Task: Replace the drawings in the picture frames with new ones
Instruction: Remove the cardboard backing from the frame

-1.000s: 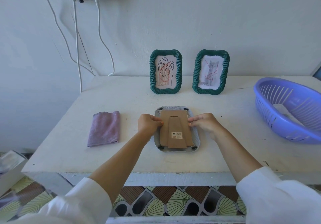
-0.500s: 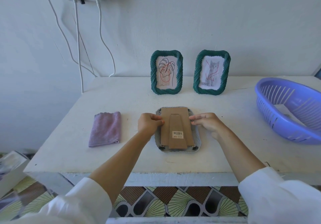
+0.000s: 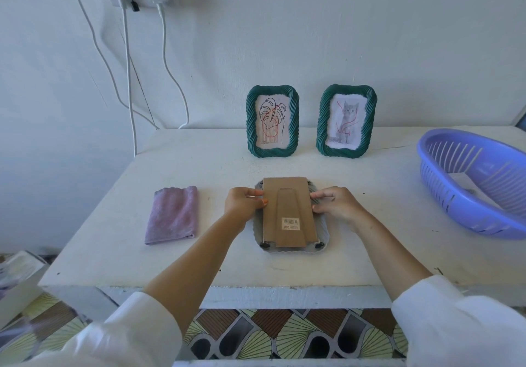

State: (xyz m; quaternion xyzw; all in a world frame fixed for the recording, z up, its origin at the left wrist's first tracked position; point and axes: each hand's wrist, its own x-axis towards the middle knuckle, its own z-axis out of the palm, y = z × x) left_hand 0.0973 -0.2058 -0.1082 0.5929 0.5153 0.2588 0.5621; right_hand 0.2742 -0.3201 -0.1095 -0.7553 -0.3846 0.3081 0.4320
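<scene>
Opening a face-down frame point(image 3: 291, 218) mid-surface: left hand point(image 3: 242, 204) and right hand point(image 3: 336, 204) pinching side edges of cardboard backing point(image 3: 287, 210). Next, probably lifting backing clear of bottom clips, keeping it level

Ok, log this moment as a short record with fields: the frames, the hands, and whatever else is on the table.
frame being worked on: face-down frame at table centre, cardboard backing with barcode sticker up
left hand: pinches the backing's left edge
right hand: fingers curled on the backing's right edge
standing frames: leaf-drawing frame and cat-drawing frame, upright by the wall
cloth: folded purple cloth, left of the hands
basket: blue basket at the right, paper inside
surface: white table
</scene>
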